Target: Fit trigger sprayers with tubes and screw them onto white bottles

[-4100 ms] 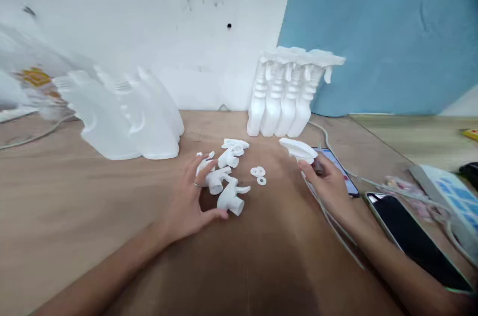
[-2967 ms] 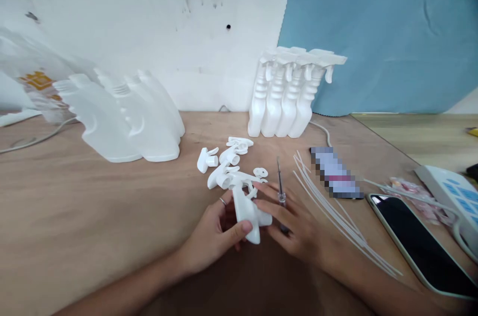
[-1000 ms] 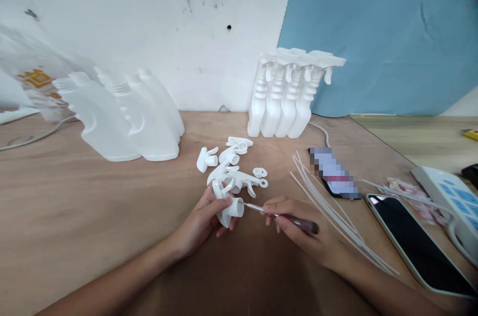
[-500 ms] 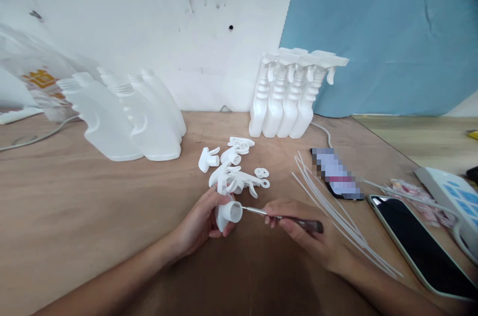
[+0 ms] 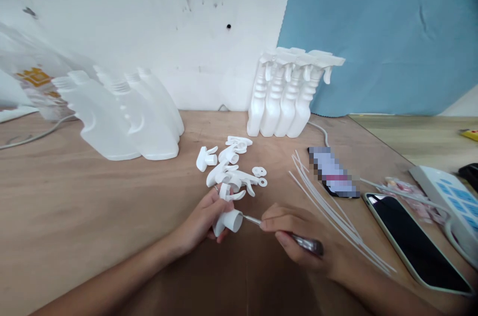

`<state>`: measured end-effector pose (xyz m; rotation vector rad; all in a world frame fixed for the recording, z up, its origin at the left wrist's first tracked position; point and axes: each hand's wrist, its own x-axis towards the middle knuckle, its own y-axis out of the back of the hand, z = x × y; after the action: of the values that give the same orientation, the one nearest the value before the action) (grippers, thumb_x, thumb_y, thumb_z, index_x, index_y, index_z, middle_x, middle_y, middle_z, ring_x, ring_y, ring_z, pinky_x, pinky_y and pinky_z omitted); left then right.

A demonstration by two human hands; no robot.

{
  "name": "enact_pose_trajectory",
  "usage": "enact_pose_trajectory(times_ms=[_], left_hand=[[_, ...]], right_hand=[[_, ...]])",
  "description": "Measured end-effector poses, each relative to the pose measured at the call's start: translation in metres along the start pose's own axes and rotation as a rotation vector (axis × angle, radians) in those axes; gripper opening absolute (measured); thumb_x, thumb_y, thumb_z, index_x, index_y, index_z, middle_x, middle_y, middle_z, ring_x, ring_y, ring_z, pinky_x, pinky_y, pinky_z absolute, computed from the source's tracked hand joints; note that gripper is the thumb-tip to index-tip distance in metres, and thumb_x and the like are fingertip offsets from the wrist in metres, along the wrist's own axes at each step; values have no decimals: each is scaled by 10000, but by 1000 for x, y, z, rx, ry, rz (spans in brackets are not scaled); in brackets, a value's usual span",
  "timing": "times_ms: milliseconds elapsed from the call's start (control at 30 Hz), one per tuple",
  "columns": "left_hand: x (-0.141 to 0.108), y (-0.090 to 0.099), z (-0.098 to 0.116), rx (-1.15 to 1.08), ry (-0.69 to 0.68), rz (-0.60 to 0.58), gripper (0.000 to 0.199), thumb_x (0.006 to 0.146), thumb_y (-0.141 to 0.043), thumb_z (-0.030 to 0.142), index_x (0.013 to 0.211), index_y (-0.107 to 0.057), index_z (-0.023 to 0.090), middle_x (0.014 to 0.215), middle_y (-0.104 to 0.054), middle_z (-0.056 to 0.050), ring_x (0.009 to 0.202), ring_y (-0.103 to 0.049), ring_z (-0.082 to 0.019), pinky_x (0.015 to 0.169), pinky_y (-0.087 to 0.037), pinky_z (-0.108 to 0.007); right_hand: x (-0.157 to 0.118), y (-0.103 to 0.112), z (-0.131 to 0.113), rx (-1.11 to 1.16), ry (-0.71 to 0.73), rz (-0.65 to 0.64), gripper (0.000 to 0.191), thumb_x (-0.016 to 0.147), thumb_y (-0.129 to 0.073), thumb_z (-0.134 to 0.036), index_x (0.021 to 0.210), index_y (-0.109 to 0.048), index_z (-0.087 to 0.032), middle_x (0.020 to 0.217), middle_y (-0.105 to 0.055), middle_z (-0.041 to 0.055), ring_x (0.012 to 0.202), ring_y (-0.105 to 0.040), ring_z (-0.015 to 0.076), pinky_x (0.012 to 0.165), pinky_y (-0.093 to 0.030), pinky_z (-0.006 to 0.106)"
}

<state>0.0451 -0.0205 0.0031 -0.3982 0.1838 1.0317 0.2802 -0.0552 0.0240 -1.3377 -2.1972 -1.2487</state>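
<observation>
L hand (image 5: 203,215) grips a white plastic trigger spray head (image 5: 221,226) near ctr, open round collar (image 5: 231,221) facing R; R hand (image 5: 291,229) holds a dark-handled slim metal tool (image 5: 308,244), tip at collar rim, can't tell if inside. Loose white plastic spray heads (image 5: 221,174) lie just beyond on brown wood table (image 5: 112,201), w/ flat white washers (image 5: 259,172) to R.

Left hand (image 5: 205,214) curled in a grip; right hand (image 5: 297,231) pinching-posed; forearms (image 5: 112,275) angled inward
</observation>
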Motion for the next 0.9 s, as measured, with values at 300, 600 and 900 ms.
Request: enact_pose_trajectory(times_ms=[300, 600, 900], left_hand=[[0, 2, 1, -80, -21, -35, 208, 779, -562, 339, 855, -448, 183, 553, -522, 52, 318, -380, -46, 298, -221, -124], [-1, 3, 2, -222, 16, -91, 223, 787, -544, 354, 886, -445, 179, 684, -513, 35, 325, -431, -50, 284, -147, -129], [2, 4, 1, -270, 36, -106, 178, 835, -483, 338, 911, -423, 188, 631, -516, 27, 332, -391, -54, 277, -154, -120]], right_hand=[[-9, -13, 9, 656, -489, 185, 237, 1009, -510, -286, 1031, -740, -232, 846, -742, 32, 809, -705, 173, 784, -546, 319], [-5, -19, 16, 935, -596, 255, 246, 987, -551, -339, 1019, -752, -201, 903, -770, 68, 864, -707, 201, 842, -523, 357], [-6, -15, 18, 1044, -664, 283, 248, 984, -544, -300, 1003, -750, -165, 914, -759, 97, 884, -699, 224, 807, -520, 364]])
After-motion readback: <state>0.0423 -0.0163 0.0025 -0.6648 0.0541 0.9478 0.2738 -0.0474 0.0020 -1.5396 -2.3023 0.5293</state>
